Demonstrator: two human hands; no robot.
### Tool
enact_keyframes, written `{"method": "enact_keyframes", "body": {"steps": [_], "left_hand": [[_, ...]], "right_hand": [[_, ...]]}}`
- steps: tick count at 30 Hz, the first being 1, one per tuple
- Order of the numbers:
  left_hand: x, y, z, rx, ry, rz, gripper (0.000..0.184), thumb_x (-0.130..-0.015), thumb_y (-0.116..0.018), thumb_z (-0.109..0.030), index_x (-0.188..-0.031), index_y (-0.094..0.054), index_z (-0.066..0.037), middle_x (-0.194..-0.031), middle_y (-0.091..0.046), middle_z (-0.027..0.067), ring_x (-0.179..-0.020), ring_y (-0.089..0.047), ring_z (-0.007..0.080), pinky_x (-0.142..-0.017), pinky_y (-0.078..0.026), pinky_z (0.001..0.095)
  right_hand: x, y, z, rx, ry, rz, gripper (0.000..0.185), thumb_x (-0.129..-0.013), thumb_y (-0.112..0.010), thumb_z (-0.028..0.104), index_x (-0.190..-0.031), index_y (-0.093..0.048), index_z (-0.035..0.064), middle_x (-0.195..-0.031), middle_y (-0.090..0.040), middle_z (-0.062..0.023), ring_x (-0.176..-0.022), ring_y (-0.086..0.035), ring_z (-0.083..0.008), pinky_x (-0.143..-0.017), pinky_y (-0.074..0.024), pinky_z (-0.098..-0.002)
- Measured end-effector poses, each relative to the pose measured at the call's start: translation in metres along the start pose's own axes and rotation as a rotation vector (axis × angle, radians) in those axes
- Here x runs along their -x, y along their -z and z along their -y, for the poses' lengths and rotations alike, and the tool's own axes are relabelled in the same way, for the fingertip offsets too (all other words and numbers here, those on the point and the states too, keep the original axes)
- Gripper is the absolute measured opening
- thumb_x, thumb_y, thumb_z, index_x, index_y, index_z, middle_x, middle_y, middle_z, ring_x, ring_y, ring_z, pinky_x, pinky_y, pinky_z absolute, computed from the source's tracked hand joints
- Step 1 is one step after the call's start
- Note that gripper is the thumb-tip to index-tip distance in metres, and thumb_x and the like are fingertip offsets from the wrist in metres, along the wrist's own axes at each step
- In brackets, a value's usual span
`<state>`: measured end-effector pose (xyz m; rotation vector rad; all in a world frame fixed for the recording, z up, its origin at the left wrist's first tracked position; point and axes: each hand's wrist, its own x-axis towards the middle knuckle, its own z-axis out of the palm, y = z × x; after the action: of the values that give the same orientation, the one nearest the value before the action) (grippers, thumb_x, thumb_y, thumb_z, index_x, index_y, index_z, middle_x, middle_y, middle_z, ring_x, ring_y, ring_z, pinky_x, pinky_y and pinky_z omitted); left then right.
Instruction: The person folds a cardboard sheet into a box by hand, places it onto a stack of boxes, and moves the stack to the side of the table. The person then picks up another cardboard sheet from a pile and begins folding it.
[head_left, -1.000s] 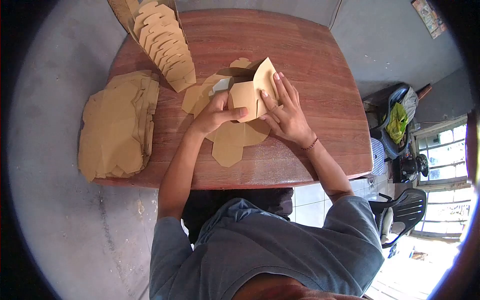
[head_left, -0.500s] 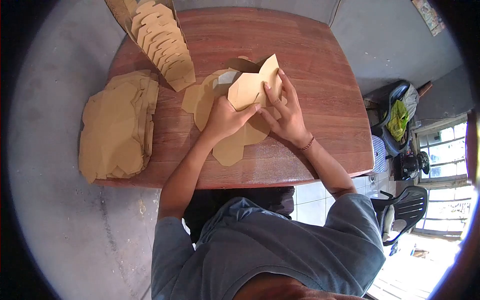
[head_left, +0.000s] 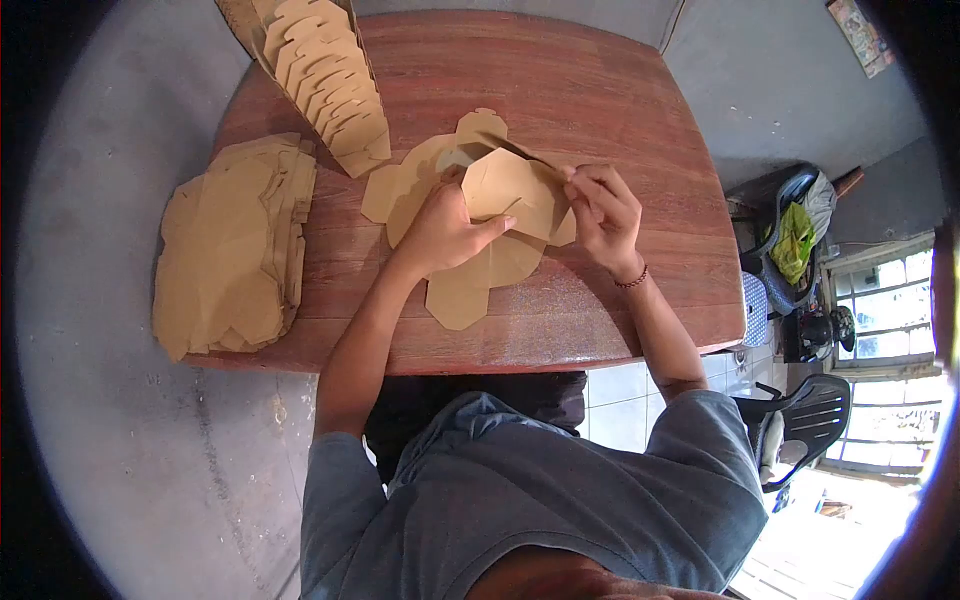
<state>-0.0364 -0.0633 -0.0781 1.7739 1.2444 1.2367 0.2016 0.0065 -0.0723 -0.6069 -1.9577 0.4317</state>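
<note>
A partly folded cardboard box point(head_left: 510, 190) is held over the middle of the table, its panels bent up at angles. My left hand point(head_left: 448, 225) grips its left side, thumb across the front panel and fingers hidden behind. At the right edge, my right hand point(head_left: 603, 208) pinches a raised flap between thumb and fingers. Beneath the box lies a flat cardboard cutout point(head_left: 460, 298) with rounded lobes and tabs, partly covered by the box and my left hand.
A stack of flat cardboard cutouts point(head_left: 225, 260) lies at the table's left edge. Behind it stands a long cardboard carton point(head_left: 360, 160) with several folded pieces in a row. The reddish wooden table point(head_left: 640, 120) has walls behind and left; a black chair point(head_left: 810, 420) stands at the right.
My right hand has moved right and down from the front panel to the box's right edge, pulling the upright flap lower. My left hand keeps its hold.
</note>
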Motion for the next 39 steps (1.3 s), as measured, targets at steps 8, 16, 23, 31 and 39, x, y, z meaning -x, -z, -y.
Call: {"method": "enact_keyframes", "body": {"steps": [8, 16, 23, 31, 39], "left_hand": [[0.001, 0.006, -0.009, -0.008, -0.040, 0.018, 0.042, -0.080, -0.076, -0.010, -0.118, -0.063, 0.002, -0.112, -0.069, 0.0200, -0.104, -0.067, 0.0343, -0.093, -0.051, 0.0414], [0.009, 0.001, -0.013, -0.358, -0.232, 0.047, 0.046, -0.082, -0.076, -0.016, -0.123, -0.062, 0.000, -0.118, -0.067, 0.0217, -0.109, -0.065, 0.0375, -0.093, -0.052, 0.0434], [0.010, -0.003, -0.018, -0.349, -0.282, 0.019, 0.037, -0.080, -0.076, -0.014, -0.111, -0.066, 0.004, -0.108, -0.067, 0.0210, -0.104, -0.065, 0.0397, -0.091, -0.053, 0.0454], [0.009, -0.003, -0.018, -0.591, -0.456, 0.067, 0.020, -0.079, -0.074, -0.007, -0.097, -0.070, 0.001, -0.075, -0.066, 0.0146, -0.077, -0.067, 0.0299, -0.105, -0.048, 0.0488], [0.009, -0.002, -0.021, -0.584, -0.440, 0.053, 0.016, -0.079, -0.074, -0.008, -0.092, -0.071, 0.001, -0.070, -0.064, 0.0149, -0.070, -0.066, 0.0302, -0.104, -0.049, 0.0480]], "right_hand": [[-0.013, 0.004, 0.016, 0.022, 0.188, 0.238, 0.034, -0.082, -0.076, 0.005, -0.116, -0.077, 0.0117, -0.111, -0.066, -0.0126, -0.098, -0.061, -0.0244, -0.080, -0.0545, -0.0351], [-0.012, 0.007, 0.019, 0.104, 0.211, 0.302, 0.037, -0.080, -0.079, 0.010, -0.117, -0.077, 0.0153, -0.109, -0.065, -0.0106, -0.095, -0.063, -0.0250, -0.078, -0.0548, -0.0364], [-0.014, 0.013, 0.024, 0.181, 0.281, 0.291, 0.028, -0.075, -0.083, 0.015, -0.102, -0.076, 0.0114, -0.104, -0.065, -0.0075, -0.093, -0.065, -0.0271, -0.078, -0.0559, -0.0379], [-0.023, 0.013, 0.030, 0.237, 0.375, 0.301, 0.022, -0.077, -0.082, 0.016, -0.093, -0.070, 0.0073, -0.113, -0.064, -0.0121, -0.095, -0.066, -0.0288, -0.077, -0.0567, -0.0391], [-0.016, 0.008, 0.025, 0.186, 0.299, 0.313, 0.023, -0.080, -0.080, 0.014, -0.087, -0.060, 0.0039, -0.116, -0.063, -0.0149, -0.096, -0.068, -0.0306, -0.077, -0.0586, -0.0397]]}}
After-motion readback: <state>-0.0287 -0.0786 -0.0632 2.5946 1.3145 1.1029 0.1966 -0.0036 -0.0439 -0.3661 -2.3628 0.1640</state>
